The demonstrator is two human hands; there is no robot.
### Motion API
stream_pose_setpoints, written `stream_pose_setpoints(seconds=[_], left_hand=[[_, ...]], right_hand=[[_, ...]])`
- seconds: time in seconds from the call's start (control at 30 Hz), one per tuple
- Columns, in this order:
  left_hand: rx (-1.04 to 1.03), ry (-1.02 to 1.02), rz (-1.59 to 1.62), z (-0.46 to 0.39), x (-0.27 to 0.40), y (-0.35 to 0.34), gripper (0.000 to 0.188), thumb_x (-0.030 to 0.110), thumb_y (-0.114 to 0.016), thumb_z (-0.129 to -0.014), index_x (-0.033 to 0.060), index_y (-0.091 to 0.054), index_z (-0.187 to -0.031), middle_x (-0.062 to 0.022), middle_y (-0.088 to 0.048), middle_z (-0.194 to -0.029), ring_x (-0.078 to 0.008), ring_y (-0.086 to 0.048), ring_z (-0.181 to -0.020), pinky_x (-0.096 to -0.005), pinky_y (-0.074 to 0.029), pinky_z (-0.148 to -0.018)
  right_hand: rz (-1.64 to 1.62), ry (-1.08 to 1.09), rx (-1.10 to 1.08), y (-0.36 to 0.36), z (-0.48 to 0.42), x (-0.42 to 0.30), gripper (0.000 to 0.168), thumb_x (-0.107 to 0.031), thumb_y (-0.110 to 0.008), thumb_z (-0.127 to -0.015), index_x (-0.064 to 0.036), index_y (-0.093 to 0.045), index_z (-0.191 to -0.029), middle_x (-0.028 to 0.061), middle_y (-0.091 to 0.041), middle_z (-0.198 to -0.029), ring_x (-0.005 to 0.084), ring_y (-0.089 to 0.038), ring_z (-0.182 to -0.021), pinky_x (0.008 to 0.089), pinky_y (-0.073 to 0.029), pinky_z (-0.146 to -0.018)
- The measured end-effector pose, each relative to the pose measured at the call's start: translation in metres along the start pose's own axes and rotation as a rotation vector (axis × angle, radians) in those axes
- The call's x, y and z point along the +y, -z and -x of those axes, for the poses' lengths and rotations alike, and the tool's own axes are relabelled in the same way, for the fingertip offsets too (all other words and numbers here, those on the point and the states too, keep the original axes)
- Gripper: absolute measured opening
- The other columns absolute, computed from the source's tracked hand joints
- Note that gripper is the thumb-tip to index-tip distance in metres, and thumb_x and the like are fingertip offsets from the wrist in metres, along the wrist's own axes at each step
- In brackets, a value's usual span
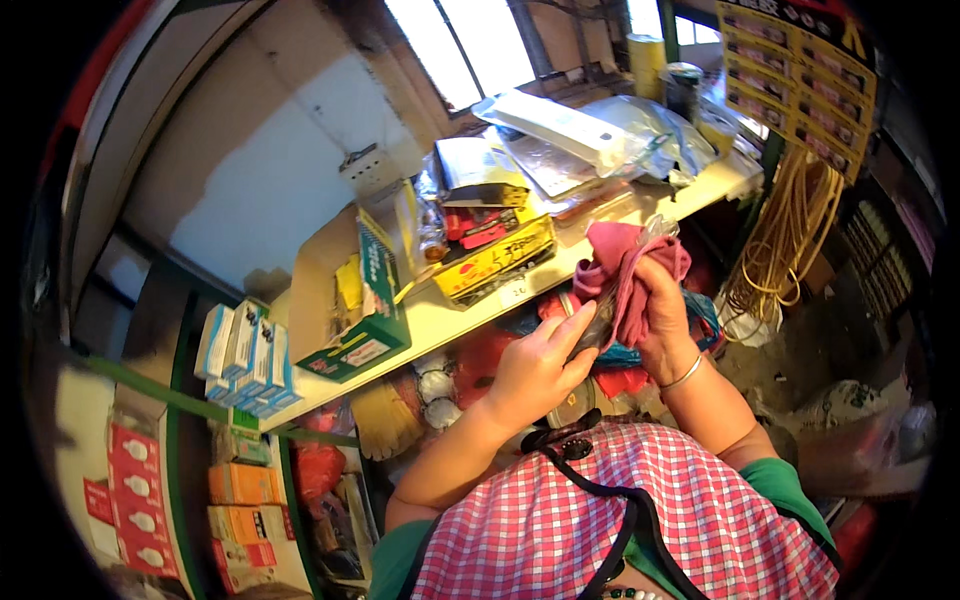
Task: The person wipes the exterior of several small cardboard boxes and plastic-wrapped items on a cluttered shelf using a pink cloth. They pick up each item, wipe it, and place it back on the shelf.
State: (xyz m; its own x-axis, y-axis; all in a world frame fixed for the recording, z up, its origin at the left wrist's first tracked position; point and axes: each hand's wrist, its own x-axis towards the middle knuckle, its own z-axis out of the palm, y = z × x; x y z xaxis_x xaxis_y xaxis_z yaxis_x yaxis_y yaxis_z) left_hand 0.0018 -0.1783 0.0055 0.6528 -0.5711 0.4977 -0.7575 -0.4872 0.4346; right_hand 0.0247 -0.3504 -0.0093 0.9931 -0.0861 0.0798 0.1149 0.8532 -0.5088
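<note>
My right hand (664, 322) grips a bunched pink cloth (622, 262), which is folded around a clear plastic-wrapped item (598, 330) whose kind I cannot tell. Against the lower end of that item rests my left hand (544, 367), its fingers extended and its thumb alongside; whether it grips the item is unclear. Both hands are in front of the edge of a pale shelf (457, 330). Just beyond them on the shelf stands an open yellow cardboard box (495, 259) with red items inside.
A green cardboard box (360, 352) and stacked blue-white boxes (251, 356) line the shelf's left part. Plastic-wrapped packages (562, 135) lie at the back right. Coiled yellow cord (787, 232) hangs at the right. Work gloves (386, 420) and bags sit below the shelf.
</note>
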Motion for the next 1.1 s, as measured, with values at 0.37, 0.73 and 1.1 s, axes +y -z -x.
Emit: stream_pose_setpoints(seconds=[0.37, 0.73, 1.1], left_hand=[[-0.336, 0.513, 1.628, -0.002, -0.022, -0.018, 0.05, 0.019, -0.058, -0.088, -0.0025, -0.04, -0.129, -0.0124, -0.06, -0.094, -0.0123, -0.06, -0.069, -0.0211, -0.047, -0.052], [-0.349, 0.476, 1.355, -0.041, -0.011, -0.067, 0.05, 0.016, -0.061, -0.087, -0.0001, -0.042, -0.13, -0.0093, -0.062, -0.101, -0.0104, -0.058, -0.069, -0.0215, -0.05, -0.054], [-0.429, 0.442, 1.296, -0.039, -0.018, -0.065, 0.049, 0.012, -0.062, -0.085, -0.0004, -0.043, -0.13, -0.0076, -0.062, -0.1, -0.0087, -0.056, -0.067, -0.0202, -0.047, -0.053]], right_hand=[[-0.268, 0.05, -0.288, 0.12, -0.025, -0.093, 0.053, -0.036, -0.059, -0.086, -0.001, -0.044, -0.124, 0.0105, -0.056, -0.113, 0.0231, -0.057, -0.098, 0.0365, -0.049, -0.086], [0.282, 0.2, 0.145, 0.066, 0.009, -0.039, 0.032, -0.024, -0.068, -0.081, -0.004, -0.057, -0.104, 0.0048, -0.063, -0.092, 0.0122, -0.061, -0.08, 0.0267, -0.05, -0.069], [0.201, 0.386, 0.32, 0.081, 0.008, -0.063, 0.03, -0.018, -0.064, -0.082, -0.004, -0.055, -0.107, 0.0081, -0.063, -0.095, 0.0182, -0.063, -0.081, 0.0317, -0.053, -0.073]])
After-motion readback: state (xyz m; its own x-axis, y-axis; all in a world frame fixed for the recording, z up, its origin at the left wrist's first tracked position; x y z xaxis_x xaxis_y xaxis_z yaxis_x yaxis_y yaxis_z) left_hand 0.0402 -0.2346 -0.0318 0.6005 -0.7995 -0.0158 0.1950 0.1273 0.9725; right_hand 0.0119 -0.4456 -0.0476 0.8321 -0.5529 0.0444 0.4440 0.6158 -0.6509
